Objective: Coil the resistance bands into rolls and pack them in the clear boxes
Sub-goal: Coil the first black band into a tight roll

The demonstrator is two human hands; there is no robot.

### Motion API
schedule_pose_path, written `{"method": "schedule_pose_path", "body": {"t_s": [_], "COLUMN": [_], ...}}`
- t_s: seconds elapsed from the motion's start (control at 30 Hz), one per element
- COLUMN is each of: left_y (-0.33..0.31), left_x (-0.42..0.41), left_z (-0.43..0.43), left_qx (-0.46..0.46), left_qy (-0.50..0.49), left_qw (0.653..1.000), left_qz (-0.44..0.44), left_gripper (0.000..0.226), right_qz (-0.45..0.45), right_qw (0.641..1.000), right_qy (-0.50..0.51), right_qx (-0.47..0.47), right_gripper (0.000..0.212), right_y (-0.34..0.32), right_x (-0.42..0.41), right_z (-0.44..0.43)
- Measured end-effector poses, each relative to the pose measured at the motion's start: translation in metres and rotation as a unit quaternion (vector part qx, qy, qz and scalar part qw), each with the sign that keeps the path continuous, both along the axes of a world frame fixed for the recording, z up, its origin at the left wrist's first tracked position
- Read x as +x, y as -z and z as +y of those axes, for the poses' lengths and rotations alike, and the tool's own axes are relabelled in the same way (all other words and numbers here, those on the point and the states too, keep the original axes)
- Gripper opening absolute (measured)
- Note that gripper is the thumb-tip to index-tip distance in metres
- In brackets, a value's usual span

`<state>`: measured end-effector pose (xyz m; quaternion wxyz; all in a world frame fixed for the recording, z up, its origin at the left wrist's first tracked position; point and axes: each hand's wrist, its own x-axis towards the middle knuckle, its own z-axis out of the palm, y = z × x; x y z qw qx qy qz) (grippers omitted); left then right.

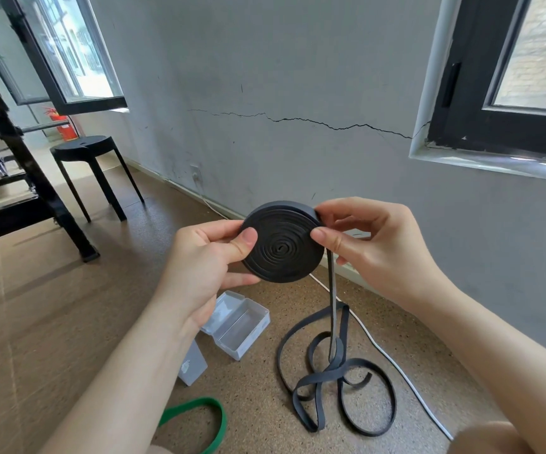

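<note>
The left hand (212,257) is pinching the black roll (283,253) at its left rim, thumb lying on the face and fingers curling behind. The right hand (373,244) is pinching the right rim, just where the unwound tail (332,290) is leaving the roll and dropping toward the floor (52,322). Both hands are holding the roll in the air in front of the wall, above the loose loops (347,381), which are lying crossed over one another on the floor.

To wind well from here, I am judging that both thumbs should be pressing the face so the turns are sitting flush. The right hand should be feeding the tail in flat and lightly taut. The crossed loops are likely needing untwisting as they are coming up (a twist wound in would be bulging the roll).

1 clear box (239,326) is lying open on the floor just below the left wrist, its lid hinged back, and it is apparently holding nothing. A 2nd clear box (193,362) is sitting beside it, partly hidden by the left forearm, so I cannot tell its contents. A green band (199,417) is lying uncoiled on the floor nearby.
</note>
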<state>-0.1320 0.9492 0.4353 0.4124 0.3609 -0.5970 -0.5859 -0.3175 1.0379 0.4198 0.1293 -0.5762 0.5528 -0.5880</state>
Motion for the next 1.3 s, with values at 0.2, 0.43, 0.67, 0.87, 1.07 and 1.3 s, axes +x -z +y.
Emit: {"method": "schedule_pose_path", "body": {"t_s": [0.2,0.43,0.67,0.87,1.07,1.3], "left_y": [-0.001,0.004,-0.003,-0.001,-0.004,-0.005], "left_x": [0.000,0.003,0.003,0.000,0.005,0.006], "left_z": [0.001,-0.001,0.006,0.006,0.011,0.008], "left_qx": [0.019,-0.028,-0.311,-0.400,-0.418,-0.371], "left_qy": [0.016,0.062,0.002,-0.084,-0.002,0.040], "left_qw": [1.000,0.996,0.931,0.886,0.859,0.862], "left_qz": [0.017,-0.056,-0.193,-0.216,-0.296,-0.342], "left_gripper": [0.013,0.017,0.020,0.010,0.022,0.017], "right_qz": [0.017,0.054,0.230,0.264,0.316,0.245], "right_qw": [1.000,0.998,0.973,0.964,0.948,0.968], "right_qy": [-0.007,0.004,0.019,0.011,0.018,0.014], "right_qx": [-0.003,0.016,0.014,0.012,0.026,0.052], "right_gripper": [0.020,0.019,0.018,0.021,0.021,0.026], "right_y": [-0.001,-0.003,-0.004,-0.006,-0.007,-0.004], "right_x": [0.001,0.004,0.007,0.014,0.015,0.018], "right_z": [0.001,0.003,0.002,0.002,0.002,0.001]}}
